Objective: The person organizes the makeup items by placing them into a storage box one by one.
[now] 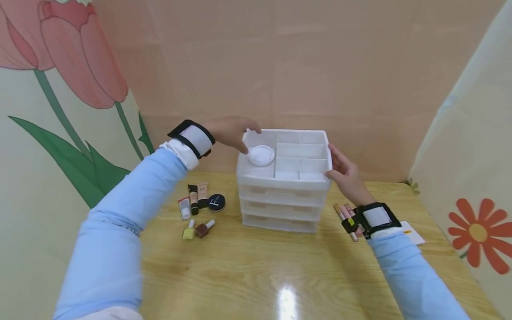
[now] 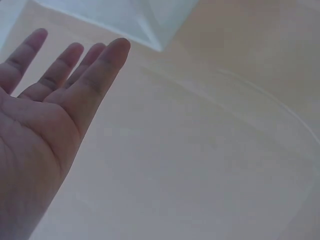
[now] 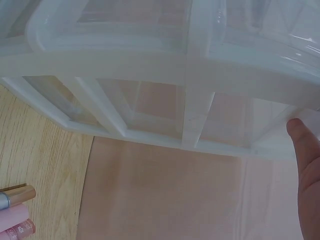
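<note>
Peach wall panels (image 1: 320, 66) painted with a tulip and a daisy close in a wooden table (image 1: 260, 271), and a white drawer organizer (image 1: 285, 180) stands at the back middle of that table. It is the landmark for everything else. Its divided top tray holds only a round white jar (image 1: 261, 155), in the left-hand compartment; the other compartments look bare, and all three drawers below are pushed in.

Most of the sorting seems left to do. To the left of the organizer lie three small tubes (image 1: 194, 198) and a dark round compact (image 1: 216, 202), with two nail polish bottles (image 1: 198, 230) nearer the front edge. To its right lie slim lip gloss sticks (image 1: 345, 214) and a white card (image 1: 413, 232).

Both arms reach forward in light blue sleeves with black wrist straps. The left hand (image 1: 232, 132) curves over the organizer's back left corner, fingers spread and fairly straight, just above the jar; the left wrist view shows the palm open and holding nothing. The right hand (image 1: 345, 172) lies flat against the organizer's right wall, fingers straight, thumb pressing the front corner, steadying rather than gripping.
</note>
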